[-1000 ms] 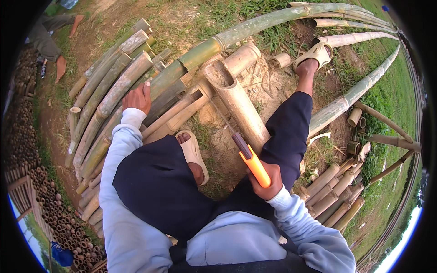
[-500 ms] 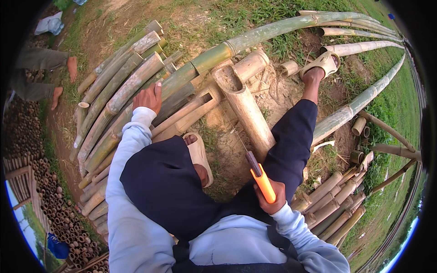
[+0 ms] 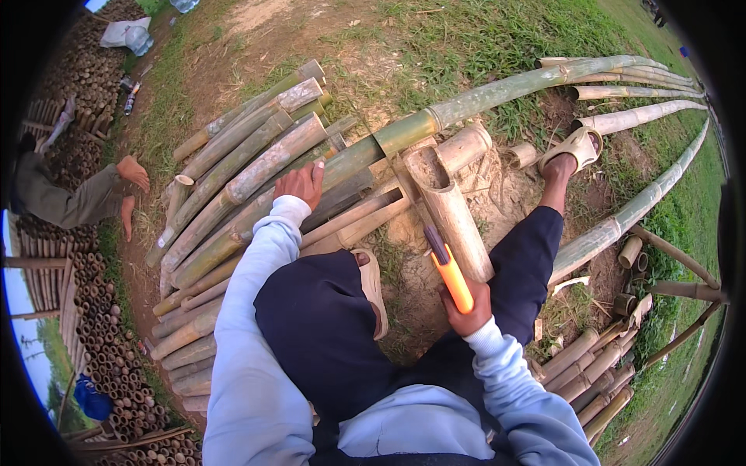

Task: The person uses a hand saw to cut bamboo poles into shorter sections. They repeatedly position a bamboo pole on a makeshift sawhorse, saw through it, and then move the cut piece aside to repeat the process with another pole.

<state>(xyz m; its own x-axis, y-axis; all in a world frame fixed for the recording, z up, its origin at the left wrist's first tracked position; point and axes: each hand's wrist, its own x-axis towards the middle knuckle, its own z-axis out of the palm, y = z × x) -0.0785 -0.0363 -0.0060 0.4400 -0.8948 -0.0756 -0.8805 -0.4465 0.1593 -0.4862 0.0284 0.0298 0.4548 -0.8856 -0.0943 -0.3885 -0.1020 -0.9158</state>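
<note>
My left hand (image 3: 301, 185) is closed over a long green bamboo pole (image 3: 408, 132), holding it left of a dark cut line. In my right hand (image 3: 475, 305) is a hand saw (image 3: 453, 278) with an orange handle. Its thin blade runs forward from the handle toward the cut line, where its far part is hard to make out. Just right of the blade, a thick bamboo piece (image 3: 458, 225) with an opening at its far end slants toward my right leg. It sits against a bamboo log (image 3: 466, 147) lying crosswise beneath the pole.
Cut bamboo lengths (image 3: 264, 167) are piled on the left, with more (image 3: 590, 365) at the lower right. Long poles (image 3: 622, 217) stretch off to the right. Another person's bare feet (image 3: 132, 175) show at far left, near stacked bamboo pieces (image 3: 116, 342). Sawdust covers the ground ahead.
My right hand has pushed the saw forward, so its handle is closer to the pole. My left hand stays on the pole. The whole view has shifted, showing more on the left.
</note>
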